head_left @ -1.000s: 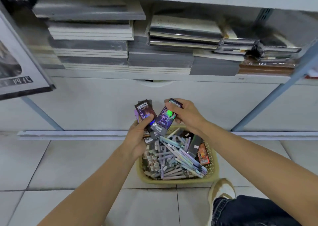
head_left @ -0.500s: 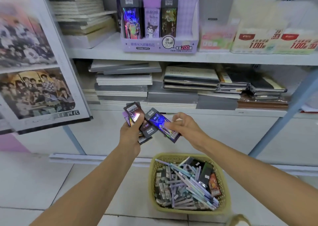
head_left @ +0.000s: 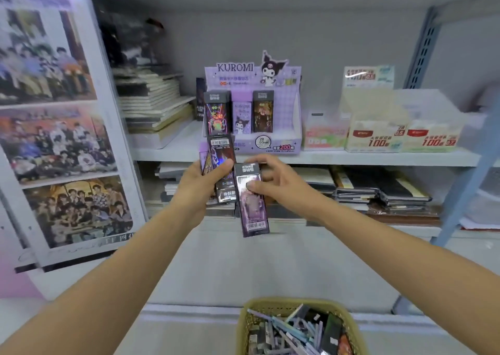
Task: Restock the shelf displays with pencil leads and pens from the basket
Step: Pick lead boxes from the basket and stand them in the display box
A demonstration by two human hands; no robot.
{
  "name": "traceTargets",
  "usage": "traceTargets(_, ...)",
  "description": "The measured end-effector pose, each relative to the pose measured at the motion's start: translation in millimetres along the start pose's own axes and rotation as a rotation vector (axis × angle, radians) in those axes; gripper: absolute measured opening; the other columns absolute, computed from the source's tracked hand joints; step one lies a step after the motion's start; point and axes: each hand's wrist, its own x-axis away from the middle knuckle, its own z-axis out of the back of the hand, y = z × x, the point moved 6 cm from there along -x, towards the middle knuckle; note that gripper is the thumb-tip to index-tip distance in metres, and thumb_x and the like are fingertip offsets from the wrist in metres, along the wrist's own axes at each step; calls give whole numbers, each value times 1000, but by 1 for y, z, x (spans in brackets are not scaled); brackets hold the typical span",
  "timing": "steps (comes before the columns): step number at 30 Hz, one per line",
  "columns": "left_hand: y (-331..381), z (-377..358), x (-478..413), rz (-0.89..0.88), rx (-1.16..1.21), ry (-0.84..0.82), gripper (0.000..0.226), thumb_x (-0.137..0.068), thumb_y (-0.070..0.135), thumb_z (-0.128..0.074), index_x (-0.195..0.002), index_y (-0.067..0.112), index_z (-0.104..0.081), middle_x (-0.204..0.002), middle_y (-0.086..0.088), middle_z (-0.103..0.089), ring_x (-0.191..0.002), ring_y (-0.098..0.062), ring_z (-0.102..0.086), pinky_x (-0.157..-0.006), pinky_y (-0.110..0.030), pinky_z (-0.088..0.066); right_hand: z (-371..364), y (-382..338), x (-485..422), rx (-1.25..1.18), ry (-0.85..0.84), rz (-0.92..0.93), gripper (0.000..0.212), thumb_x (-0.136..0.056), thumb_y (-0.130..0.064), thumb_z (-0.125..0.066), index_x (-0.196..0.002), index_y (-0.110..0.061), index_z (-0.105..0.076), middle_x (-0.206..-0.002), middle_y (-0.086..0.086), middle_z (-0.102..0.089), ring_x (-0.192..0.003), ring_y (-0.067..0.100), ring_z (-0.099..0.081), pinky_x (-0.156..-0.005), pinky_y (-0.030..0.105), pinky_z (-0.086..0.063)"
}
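My left hand (head_left: 201, 185) grips a fanned stack of dark pencil lead packs (head_left: 221, 162) just below the shelf edge. Beside it, my right hand (head_left: 278, 185) pinches one purple lead pack (head_left: 253, 211), held upright with its barcode end down. Straight behind both hands, a purple Kuromi display box (head_left: 281, 127) stands on the white shelf (head_left: 378, 157), with three lead packs upright in its front row. A yellow-green basket (head_left: 244, 325) of pens and lead packs sits on the floor at the bottom edge.
Cream refill boxes (head_left: 400, 135) stand right of the display, stacked notebooks (head_left: 154, 105) to its left. More notebooks (head_left: 378, 192) fill the shelf below. A photo poster panel (head_left: 59, 138) stands at the left, a blue shelf upright (head_left: 468, 192) at the right.
My view and both hands have risen from the basket up to the Kuromi display shelf. My right hand has turned its single pack from slanted to upright.
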Motion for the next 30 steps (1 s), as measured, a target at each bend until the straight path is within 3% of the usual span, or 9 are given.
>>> traceTargets(4, 39, -8, -18, -42, 39, -17, 34, -84, 22, -72, -114, 9, -66, -99, -6, -75, -87, -19, -71, -82, -36, -56, 49, -67, -28, 137, 255, 201, 14, -96, -12, -57, -107, -21, -53, -105, 10, -69, -88, 14, -67, -77, 28, -56)
traceTargets(9, 57, -12, -41, -94, 29, -38, 21, -85, 21, -72, -104, 14, -67, -84, 4, -76, -72, -8, -72, -58, -20, -55, 104, -114, -61, 178, 505, 332, 11, -96, -4, -55, -103, -13, -51, -109, 18, -67, -96, 29, -66, -86, 47, -56)
traceTargets(14, 57, -11, -58, -100, 21, -18, 22, -88, 24, -69, -107, 14, -66, -89, 2, -76, -76, -9, -72, -65, -23, -54, 109, -103, -90, 314, 492, 301, 22, -94, -4, -57, -93, -25, -51, -104, 9, -67, -99, 30, -66, -88, 51, -54)
traceTargets(19, 58, -11, -68, -128, 18, -47, 17, -88, 24, -68, -104, 17, -67, -91, 3, -76, -78, -7, -71, -61, -17, -54, 104, -87, -107, 465, 424, 308, 17, -93, -5, -59, -97, -21, -51, -95, -9, -67, -93, 21, -67, -85, 45, -56)
traceTargets(21, 57, -11, -72, -136, 17, -64, 14, -88, 23, -68, -101, 19, -67, -90, 4, -77, -79, -7, -72, -63, -18, -54, 107, -89, -111, 527, 390, 302, 17, -93, -7, -59, -97, -23, -52, -95, -8, -66, -90, 18, -67, -84, 40, -57)
traceTargets(24, 53, -11, -75, -136, 13, -75, 16, -86, 24, -69, -102, 20, -68, -95, 3, -76, -84, -10, -71, -80, -27, -55, 115, -95, -113, 557, 374, 303, 17, -94, -6, -59, -98, -21, -52, -91, -8, -64, -83, 17, -65, -79, 33, -57)
traceTargets(27, 48, -11, -77, -117, 32, -77, 22, -85, 24, -71, -106, 18, -67, -101, -1, -76, -89, -14, -71, -86, -33, -54, 119, -93, -113, 532, 404, 315, 16, -93, -4, -58, -100, -17, -52, -90, -5, -64, -77, 10, -63, -80, 36, -56)
traceTargets(30, 46, -10, -79, -115, 35, -81, 22, -83, 25, -73, -104, 20, -67, -101, -1, -76, -90, -15, -71, -85, -34, -54, 116, -91, -116, 517, 386, 313, 15, -94, -3, -58, -101, -15, -52, -93, 2, -65, -82, 14, -65, -83, 39, -56)
